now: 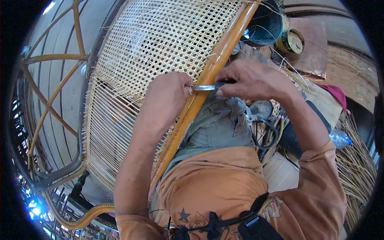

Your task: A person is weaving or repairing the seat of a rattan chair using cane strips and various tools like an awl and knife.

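The hands are brought close together over the frame of a cane panel. By the right hand (248, 80), a knife (204, 88) is gripped at its dark handle between thumb and fingers, with the silver blade pointed left. The left hand (170, 88) is held with fingers curled in, just beside the blade's tip; whether a strand is pinched there cannot be told, since the fingertips are mostly hidden.

The blade is laid across, or held just above, the varnished wooden rail (218, 60); contact cannot be made out. The cane panel (160, 44) is stretched to the left of that rail, in front of the person. Its upper part is woven in an open mesh with small holes, while its lower part is strung with strands running side by side. Loose ends are seen sticking out along its left edge.

Beyond the panel, a crossed rattan frame (49, 105) is stood against grey planks (60, 84). A curved wooden piece (78, 223) is seen at lower left. To the right, a dark bucket (266, 25), a can (295, 41), a pink cloth (335, 95), a clear plastic bottle (340, 139) and a spread of long cane strips (356, 172) are placed. An orange shirt (216, 176) and grey-green trousers (214, 130) are worn.
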The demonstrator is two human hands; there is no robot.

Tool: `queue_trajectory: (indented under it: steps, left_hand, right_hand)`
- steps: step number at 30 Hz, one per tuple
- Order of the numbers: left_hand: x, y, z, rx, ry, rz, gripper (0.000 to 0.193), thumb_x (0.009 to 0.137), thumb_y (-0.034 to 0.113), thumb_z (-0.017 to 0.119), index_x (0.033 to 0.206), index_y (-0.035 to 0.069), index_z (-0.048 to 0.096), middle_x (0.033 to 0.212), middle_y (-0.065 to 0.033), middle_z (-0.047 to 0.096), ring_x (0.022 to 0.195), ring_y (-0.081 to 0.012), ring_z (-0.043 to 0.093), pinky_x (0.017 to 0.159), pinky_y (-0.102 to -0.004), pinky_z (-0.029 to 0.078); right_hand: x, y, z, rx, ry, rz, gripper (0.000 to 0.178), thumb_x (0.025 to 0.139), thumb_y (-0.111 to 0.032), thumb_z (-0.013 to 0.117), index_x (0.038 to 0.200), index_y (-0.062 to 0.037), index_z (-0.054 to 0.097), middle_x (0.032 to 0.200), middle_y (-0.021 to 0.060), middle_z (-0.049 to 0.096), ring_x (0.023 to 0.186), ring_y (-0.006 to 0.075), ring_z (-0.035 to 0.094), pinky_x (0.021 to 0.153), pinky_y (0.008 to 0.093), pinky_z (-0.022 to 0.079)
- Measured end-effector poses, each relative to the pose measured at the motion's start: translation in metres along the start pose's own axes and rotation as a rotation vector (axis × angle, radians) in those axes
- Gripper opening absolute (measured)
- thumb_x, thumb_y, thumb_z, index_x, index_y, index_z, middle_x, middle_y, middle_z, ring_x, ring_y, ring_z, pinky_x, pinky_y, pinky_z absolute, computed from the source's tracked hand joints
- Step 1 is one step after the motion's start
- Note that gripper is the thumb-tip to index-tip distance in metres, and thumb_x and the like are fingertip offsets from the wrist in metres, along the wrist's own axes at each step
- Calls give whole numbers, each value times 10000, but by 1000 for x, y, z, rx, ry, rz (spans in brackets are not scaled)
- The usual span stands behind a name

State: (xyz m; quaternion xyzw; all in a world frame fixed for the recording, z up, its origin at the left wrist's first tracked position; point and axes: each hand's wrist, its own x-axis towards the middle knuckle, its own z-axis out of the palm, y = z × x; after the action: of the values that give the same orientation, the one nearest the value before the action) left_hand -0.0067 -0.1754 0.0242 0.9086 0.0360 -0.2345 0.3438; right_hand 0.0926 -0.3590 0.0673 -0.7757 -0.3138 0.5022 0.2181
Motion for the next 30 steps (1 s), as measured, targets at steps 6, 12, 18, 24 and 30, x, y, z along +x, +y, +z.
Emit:
queue_trajectory:
  steps: [6, 12, 18, 24, 30]
  left_hand:
    - [3, 8, 1, 137, 13, -11, 151, 790, 77, 565, 908, 22, 643, 825, -183, 628, 799, -333, 613, 722, -395, 478]
    - [0, 6, 7, 227, 82, 66, 136, 790, 77, 566, 904, 26, 622, 821, -177, 622, 793, -355, 601, 715, -414, 471]
    - [4, 7, 6, 222, 54, 87, 100, 783, 76, 571, 858, 16, 599, 800, -180, 612, 775, -359, 595, 695, -420, 465]
    - [5, 4, 5, 220, 44, 106, 106, 786, 99, 569, 833, 5, 583, 774, -186, 603, 765, -368, 591, 690, -428, 460]
    - [12, 12, -2, 305, -57, 72, 128, 790, 130, 572, 804, 4, 587, 755, -200, 606, 747, -371, 597, 672, -434, 462]
  right_hand:
    - [20, 26, 1, -62, -31, -37, 326, 790, -216, 637, 1050, -19, 634, 800, 124, 665, 724, 218, 635, 666, 335, 494]
    - [22, 24, 2, -98, -36, -19, 317, 780, -219, 639, 1020, -13, 648, 795, 130, 666, 712, 224, 632, 653, 340, 491]
    - [5, 24, -9, -174, -28, -59, 309, 789, -233, 614, 980, 8, 643, 741, 139, 643, 673, 240, 618, 619, 355, 473]
    - [-40, 53, -19, -91, 119, 23, 319, 797, -241, 609, 961, 32, 626, 708, 96, 591, 645, 175, 543, 604, 313, 442]
    - [-72, 80, 25, 327, 356, 34, 318, 828, -230, 612, 1022, 23, 617, 739, -2, 556, 649, 88, 464, 576, 246, 402]
